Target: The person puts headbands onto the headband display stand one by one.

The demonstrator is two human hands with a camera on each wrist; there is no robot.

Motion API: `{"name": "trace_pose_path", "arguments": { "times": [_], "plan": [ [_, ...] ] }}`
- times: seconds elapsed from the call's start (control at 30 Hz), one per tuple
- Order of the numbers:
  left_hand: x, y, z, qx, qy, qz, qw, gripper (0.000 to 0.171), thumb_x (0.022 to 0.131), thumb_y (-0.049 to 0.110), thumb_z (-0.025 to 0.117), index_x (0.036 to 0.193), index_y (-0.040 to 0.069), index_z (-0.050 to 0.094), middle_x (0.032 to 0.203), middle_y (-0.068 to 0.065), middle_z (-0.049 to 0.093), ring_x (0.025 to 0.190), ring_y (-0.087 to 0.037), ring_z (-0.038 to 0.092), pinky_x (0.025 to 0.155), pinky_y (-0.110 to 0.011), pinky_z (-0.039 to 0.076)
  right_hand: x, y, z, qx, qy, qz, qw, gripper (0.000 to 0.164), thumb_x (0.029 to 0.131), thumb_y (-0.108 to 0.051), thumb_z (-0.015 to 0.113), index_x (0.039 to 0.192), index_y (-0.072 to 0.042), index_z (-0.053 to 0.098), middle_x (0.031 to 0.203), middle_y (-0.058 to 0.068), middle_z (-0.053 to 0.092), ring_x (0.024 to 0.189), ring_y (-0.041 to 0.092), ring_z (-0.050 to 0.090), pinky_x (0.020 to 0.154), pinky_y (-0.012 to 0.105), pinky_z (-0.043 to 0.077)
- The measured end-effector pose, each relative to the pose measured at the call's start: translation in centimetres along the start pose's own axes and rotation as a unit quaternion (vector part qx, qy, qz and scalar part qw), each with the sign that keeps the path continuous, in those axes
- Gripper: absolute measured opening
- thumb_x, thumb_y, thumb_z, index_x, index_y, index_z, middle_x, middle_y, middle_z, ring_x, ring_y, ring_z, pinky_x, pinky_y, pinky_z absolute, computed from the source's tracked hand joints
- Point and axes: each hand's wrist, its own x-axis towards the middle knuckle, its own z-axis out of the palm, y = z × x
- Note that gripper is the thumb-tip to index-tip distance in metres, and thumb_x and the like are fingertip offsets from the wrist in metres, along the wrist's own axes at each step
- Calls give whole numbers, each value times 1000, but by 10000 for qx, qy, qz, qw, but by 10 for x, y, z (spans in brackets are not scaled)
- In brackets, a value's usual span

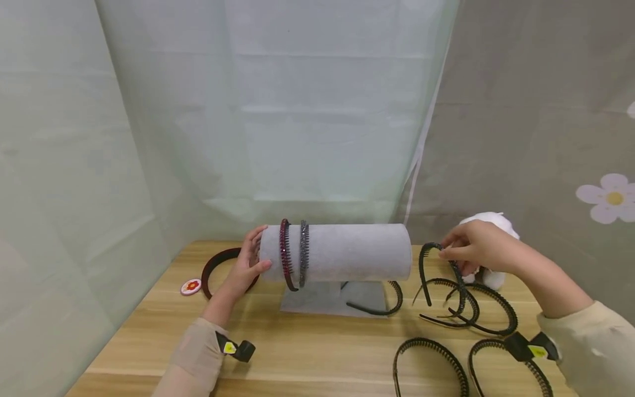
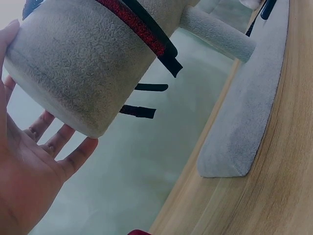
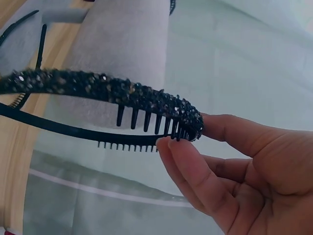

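A padded grey headband stand (image 1: 357,251) has a horizontal roll on a flat base. My left hand (image 1: 244,270) grips the roll's left end, thumb in front and fingers round the end face. Near that end, a red sparkly headband (image 1: 285,253) and a silver-grey glittery headband (image 1: 303,253) sit side by side over the roll. Beyond the roll's right end, my right hand (image 1: 478,245) pinches a dark glittery headband (image 3: 98,85) at its top between thumb and fingers. Comb teeth line its inner side, and its arms hang downward in the head view.
Several dark toothed headbands lie on the wooden table at the right, one (image 1: 434,344) near the front. Another headband (image 1: 399,298) lies by the stand's base. A dark red headband (image 1: 210,270) and a round flower badge (image 1: 190,286) are at the left. Something white (image 1: 496,220) stands behind my right hand.
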Motion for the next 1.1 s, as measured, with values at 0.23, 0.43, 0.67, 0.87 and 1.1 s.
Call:
{"name": "trace_pose_path", "arguments": {
  "times": [0.23, 0.43, 0.67, 0.87, 1.1],
  "plan": [
    [0, 0, 0, -1, -40, -5, 10000, 67, 94, 24, 60, 148, 26, 21, 143, 8, 32, 120, -6, 42, 89, -20, 45, 12, 4, -1, -65, 189, 8, 9998, 41, 92, -23, 64, 114, 11, 61, 87, 9, 73, 61, 13, 67, 62, 29, 54],
    [1, -1, -1, -52, -74, 48, 9999, 66, 94, 23, 60, 148, 27, 21, 143, 8, 33, 118, -7, 42, 89, -20, 45, 27, -2, 1, -203, 450, 33, 9988, 46, 93, -25, 63, 121, 10, 58, 99, 18, 73, 64, 13, 69, 69, 37, 56],
    [0, -1, -3, -34, -48, 22, 10000, 65, 95, 23, 59, 148, 27, 21, 143, 7, 31, 118, -7, 42, 89, -20, 45, 41, -16, 7, -416, 802, 32, 9959, 43, 92, -22, 63, 122, 9, 59, 94, 17, 73, 64, 14, 70, 75, 41, 56],
    [-1, -2, -3, -68, -45, 28, 10000, 66, 95, 24, 60, 148, 28, 20, 143, 7, 31, 119, -7, 42, 89, -20, 45, 49, -22, 13, -552, 964, -23, 9938, 42, 93, -20, 63, 123, 8, 59, 92, 17, 72, 65, 16, 70, 71, 39, 55],
    [-1, -3, -2, -118, -66, 87, 9999, 66, 95, 23, 60, 148, 27, 21, 143, 9, 31, 119, -6, 42, 89, -20, 45, 56, -25, 24, -484, 1028, -89, 9935, 41, 93, -19, 62, 124, 7, 58, 100, 20, 71, 66, 16, 69, 65, 33, 55]
  ]
}}
